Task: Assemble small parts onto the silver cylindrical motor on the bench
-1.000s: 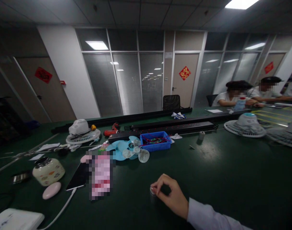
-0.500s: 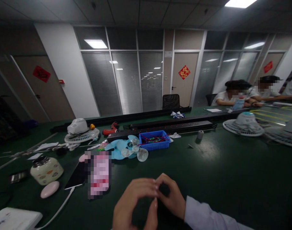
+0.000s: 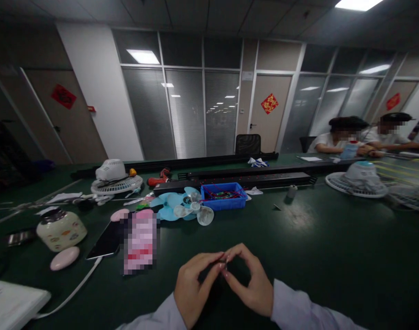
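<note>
My left hand (image 3: 195, 285) and my right hand (image 3: 252, 283) meet fingertip to fingertip above the green tabletop, low in the middle of the view. Both are pinched closed around a tiny dark piece (image 3: 223, 264) between the tips, too small to name. Beyond my hands lie light blue fan blades (image 3: 170, 205) with a clear fan blade (image 3: 195, 208) in front of them. A blue bin (image 3: 226, 201) of red wires and small green parts stands beside the blades.
To the left are a cream jar (image 3: 62, 233), a pink oval case (image 3: 65, 258), a dark tablet (image 3: 106, 240) with a white cable, and a white box (image 3: 15, 305). Black rails (image 3: 250, 181) cross the back. Fan housings (image 3: 359, 181) and seated people (image 3: 340, 137) are at the right.
My left hand has turned and drawn its thumb up to its fingers, so both hands now pinch together. More of the left sleeve shows, and the view has shifted slightly.
</note>
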A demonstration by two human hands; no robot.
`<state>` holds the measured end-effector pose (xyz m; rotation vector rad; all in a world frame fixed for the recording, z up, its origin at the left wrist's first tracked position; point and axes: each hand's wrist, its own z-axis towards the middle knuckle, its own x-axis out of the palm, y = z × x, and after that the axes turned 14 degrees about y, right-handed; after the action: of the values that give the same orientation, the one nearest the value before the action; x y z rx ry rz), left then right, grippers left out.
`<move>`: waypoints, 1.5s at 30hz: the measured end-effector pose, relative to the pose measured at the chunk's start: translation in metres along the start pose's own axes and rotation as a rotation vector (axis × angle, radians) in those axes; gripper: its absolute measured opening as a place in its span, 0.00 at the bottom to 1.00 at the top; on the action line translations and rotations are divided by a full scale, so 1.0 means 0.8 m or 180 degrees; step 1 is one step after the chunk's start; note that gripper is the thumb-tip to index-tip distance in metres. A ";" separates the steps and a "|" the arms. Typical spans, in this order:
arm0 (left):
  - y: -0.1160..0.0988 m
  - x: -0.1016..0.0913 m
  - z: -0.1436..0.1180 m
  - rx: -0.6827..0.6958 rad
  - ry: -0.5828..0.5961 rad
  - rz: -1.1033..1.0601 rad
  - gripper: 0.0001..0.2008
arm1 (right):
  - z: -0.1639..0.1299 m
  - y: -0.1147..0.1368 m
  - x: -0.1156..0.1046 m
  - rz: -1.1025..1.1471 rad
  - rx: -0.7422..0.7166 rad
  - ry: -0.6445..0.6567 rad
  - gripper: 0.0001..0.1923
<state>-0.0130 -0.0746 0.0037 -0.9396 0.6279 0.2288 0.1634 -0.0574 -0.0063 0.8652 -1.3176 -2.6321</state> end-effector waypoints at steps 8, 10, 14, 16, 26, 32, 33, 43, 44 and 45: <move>0.002 0.006 0.006 -0.0147 -0.0104 -0.0213 0.07 | 0.002 -0.001 0.001 0.0195 0.0263 0.0422 0.27; 0.001 0.006 0.008 -0.0207 -0.0058 -0.0252 0.07 | 0.004 0.001 0.002 0.0337 0.0426 0.0678 0.24; 0.001 0.003 0.010 -0.0313 0.0002 -0.0191 0.07 | 0.007 0.000 0.001 0.0433 0.0617 0.0834 0.15; 0.001 0.004 0.011 -0.0373 -0.0047 -0.0136 0.07 | 0.007 -0.002 0.001 0.0435 0.0684 0.0817 0.12; -0.001 -0.012 0.021 -0.0348 -0.0316 -0.0204 0.07 | 0.008 -0.007 -0.001 0.0358 0.0842 0.0734 0.14; 0.042 -0.052 -0.039 -0.0440 -0.0200 0.0536 0.05 | 0.010 -0.006 -0.004 0.0339 0.0978 0.0654 0.15; 0.048 -0.056 -0.049 -0.0542 -0.0019 0.0652 0.05 | 0.011 -0.007 -0.004 0.0339 0.0974 0.0653 0.15; 0.055 -0.056 -0.056 -0.0906 0.0648 0.0828 0.18 | 0.011 -0.010 -0.006 0.0317 0.0972 0.0686 0.16; 0.056 -0.056 -0.056 -0.0902 0.0623 0.0799 0.21 | 0.011 -0.009 -0.006 0.0308 0.0971 0.0687 0.17; 0.056 -0.056 -0.057 -0.0887 0.0618 0.0775 0.21 | 0.011 -0.009 -0.006 0.0299 0.0979 0.0691 0.17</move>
<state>-0.0875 -0.0817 -0.0197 -1.1619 0.9070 0.4544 0.1643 -0.0452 -0.0054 1.0611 -1.6797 -2.2247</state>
